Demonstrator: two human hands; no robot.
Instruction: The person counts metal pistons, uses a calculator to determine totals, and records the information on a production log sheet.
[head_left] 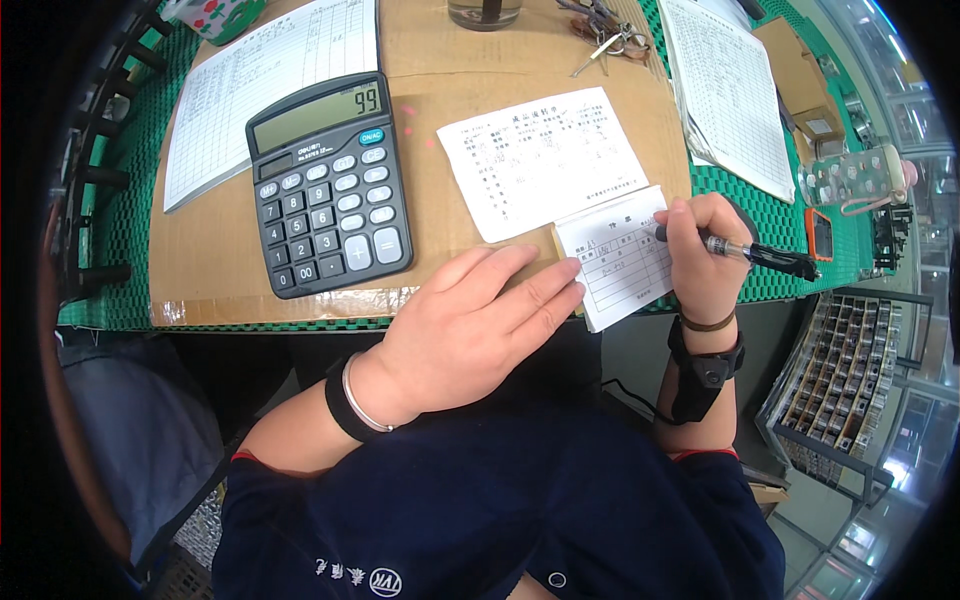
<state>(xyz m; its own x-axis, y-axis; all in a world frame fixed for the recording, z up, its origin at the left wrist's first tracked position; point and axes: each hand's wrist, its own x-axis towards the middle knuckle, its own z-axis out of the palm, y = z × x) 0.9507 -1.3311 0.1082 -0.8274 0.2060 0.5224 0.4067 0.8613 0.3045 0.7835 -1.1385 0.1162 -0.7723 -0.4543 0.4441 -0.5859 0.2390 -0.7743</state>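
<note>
A small pad of printed slips lies at the cardboard's front edge, its top slip partly filled in by hand. My right hand grips a black pen, its tip hidden behind the fingers at the pad's right side. Flat and with fingers stretched out, my left hand rests its fingertips on the pad's left edge. Just beyond the pad is a larger handwritten form, partly overlapped by it. To the left stands a large dark calculator with its display lit, apart from both hands.
A cardboard sheet covers much of the green mat. Ruled sheets lie partly under the calculator; another stack is at right. Keys, a clear cup, a bottle and an orange-rimmed device stand around.
</note>
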